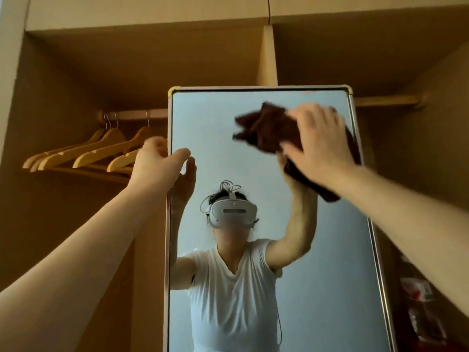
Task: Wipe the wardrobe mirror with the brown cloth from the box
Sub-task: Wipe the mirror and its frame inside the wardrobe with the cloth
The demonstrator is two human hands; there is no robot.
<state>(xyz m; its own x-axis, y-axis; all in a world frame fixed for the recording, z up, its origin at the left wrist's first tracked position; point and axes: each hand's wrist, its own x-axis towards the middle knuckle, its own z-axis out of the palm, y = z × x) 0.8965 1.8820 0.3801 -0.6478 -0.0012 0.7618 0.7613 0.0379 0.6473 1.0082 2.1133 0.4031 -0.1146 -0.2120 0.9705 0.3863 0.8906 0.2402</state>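
Observation:
The tall wardrobe mirror (220, 128) stands in a metal frame in front of me and reflects a person in a white shirt and headset. My right hand (318, 143) presses the crumpled brown cloth (266, 130) against the glass near the upper right corner, fingers spread over it. The cloth's lower end hangs out below the hand. My left hand (158, 161) grips the mirror's left frame edge, thumb across the front. The box is not in view.
Several wooden hangers (83, 153) hang on a rail (132, 114) in the open wardrobe left of the mirror. A wooden divider (267, 57) and shelf run above. Red and white bags (418, 295) sit low on the right behind the mirror.

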